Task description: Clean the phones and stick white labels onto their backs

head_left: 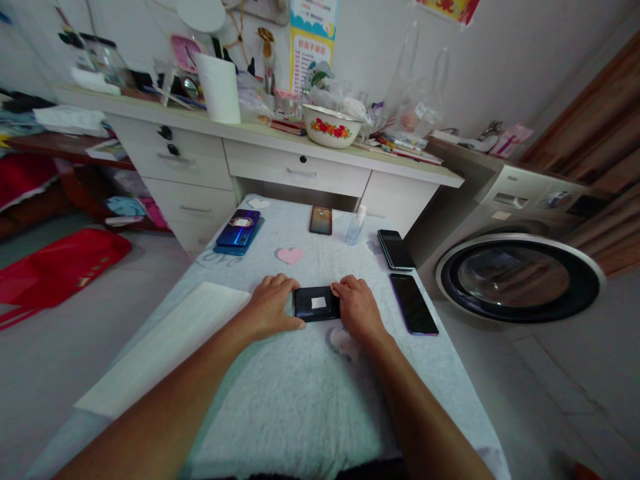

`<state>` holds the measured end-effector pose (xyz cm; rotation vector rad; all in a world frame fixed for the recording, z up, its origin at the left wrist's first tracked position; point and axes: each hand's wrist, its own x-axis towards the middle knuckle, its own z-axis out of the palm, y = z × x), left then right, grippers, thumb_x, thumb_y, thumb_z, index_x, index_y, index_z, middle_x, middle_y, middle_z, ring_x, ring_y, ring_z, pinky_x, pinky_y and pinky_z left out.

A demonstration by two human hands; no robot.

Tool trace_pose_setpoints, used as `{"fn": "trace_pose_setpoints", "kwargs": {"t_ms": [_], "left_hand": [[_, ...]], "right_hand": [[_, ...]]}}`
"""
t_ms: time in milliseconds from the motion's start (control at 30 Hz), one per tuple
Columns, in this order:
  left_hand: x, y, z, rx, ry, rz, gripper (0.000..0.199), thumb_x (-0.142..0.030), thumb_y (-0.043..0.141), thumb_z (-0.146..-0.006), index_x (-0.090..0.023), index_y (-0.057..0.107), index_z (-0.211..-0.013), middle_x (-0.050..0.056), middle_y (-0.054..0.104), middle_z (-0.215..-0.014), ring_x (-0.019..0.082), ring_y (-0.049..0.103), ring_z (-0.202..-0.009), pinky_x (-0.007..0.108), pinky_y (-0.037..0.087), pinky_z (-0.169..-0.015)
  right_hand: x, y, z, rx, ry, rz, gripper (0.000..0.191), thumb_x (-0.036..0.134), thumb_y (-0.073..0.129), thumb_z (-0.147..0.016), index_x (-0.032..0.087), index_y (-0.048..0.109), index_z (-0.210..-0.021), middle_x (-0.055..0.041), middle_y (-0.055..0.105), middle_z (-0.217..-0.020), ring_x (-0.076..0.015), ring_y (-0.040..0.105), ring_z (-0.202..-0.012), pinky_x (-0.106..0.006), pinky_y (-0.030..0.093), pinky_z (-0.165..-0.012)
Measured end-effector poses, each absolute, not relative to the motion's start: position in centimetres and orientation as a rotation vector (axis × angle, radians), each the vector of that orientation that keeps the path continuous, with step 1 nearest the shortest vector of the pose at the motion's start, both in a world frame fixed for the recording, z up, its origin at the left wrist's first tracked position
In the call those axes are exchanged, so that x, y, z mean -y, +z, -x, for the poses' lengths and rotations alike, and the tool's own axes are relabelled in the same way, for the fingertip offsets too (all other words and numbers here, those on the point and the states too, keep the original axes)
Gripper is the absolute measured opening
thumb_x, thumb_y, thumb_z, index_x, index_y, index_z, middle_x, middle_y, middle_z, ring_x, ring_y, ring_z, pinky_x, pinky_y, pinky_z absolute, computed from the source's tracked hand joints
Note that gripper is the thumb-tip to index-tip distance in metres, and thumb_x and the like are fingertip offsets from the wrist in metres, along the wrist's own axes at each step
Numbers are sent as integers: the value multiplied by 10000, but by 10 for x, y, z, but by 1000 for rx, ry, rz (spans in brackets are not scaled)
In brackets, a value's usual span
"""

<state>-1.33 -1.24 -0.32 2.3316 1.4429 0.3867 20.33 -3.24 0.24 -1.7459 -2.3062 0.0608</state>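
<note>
A black phone [305, 312] lies back side up on the cloth-covered table, with a small white sticker [319, 303] at its middle. My left hand [273, 307] grips its left end, fingers at the far edge and thumb at the near edge. Over the phone's right end is my right hand [359, 308], its fingers curled closed. A small tan spot shows at those fingertips; whether it is a held piece or part of a finger, I cannot tell. The right hand covers the phone's right end.
Two dark phones [414, 304] [396, 250] lie along the right edge. A spray bottle [355, 227] and a brown phone case [321, 220] stand farther back. Blue phones [239, 228] are stacked at the left, beyond a white paper sheet [165, 350]. A washing machine [515, 220] stands right.
</note>
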Motion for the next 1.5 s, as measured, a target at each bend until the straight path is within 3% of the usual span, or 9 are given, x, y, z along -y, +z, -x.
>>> {"fn": "trace_pose_setpoints", "kwargs": {"t_ms": [433,633,767,1233,1500], "left_hand": [[13,-3,13,-1450,410,-2314,681,-457,766,-533,-188,544,-1118,89,565,-1115,311,490,-1053,401,400,-902],[14,-6,12,-1480,496,-2212,983,-407,786,-509,-168,333,-1348,124,533,-1228,337,469,-1143,449,362,-979],[13,-11,13,-1462,545,-2198,1070,-403,787,-511,-197,236,-1406,115,532,-1235,338,465,-1155,464,352,-988],[12,-9,17,-1447,512,-2197,1028,-390,785,-507,-183,286,-1381,101,534,-1157,326,473,-1118,455,366,-973],[12,-7,16,-1470,462,-2205,1059,-376,792,-509,-135,256,-1389,133,493,-1236,335,426,-1183,441,341,-1019]], "right_hand": [[27,7,-169,2518,91,1543,267,156,445,-925,216,640,-1098,-66,582,-1049,-188,477,-891,-303,356,-812],[21,4,-154,2504,146,1492,249,159,471,-909,224,659,-1059,-58,575,-1039,-189,470,-899,-309,360,-819],[18,1,-149,2494,168,1461,270,179,471,-923,242,653,-1112,-59,574,-1051,-189,466,-920,-309,358,-826],[24,-2,-157,2565,192,1297,299,193,483,-932,320,667,-1131,-33,580,-1060,-170,460,-878,-295,351,-796],[17,-4,-151,2523,154,1361,294,259,503,-934,302,630,-1196,-52,561,-1050,-189,445,-896,-318,345,-812]]}}
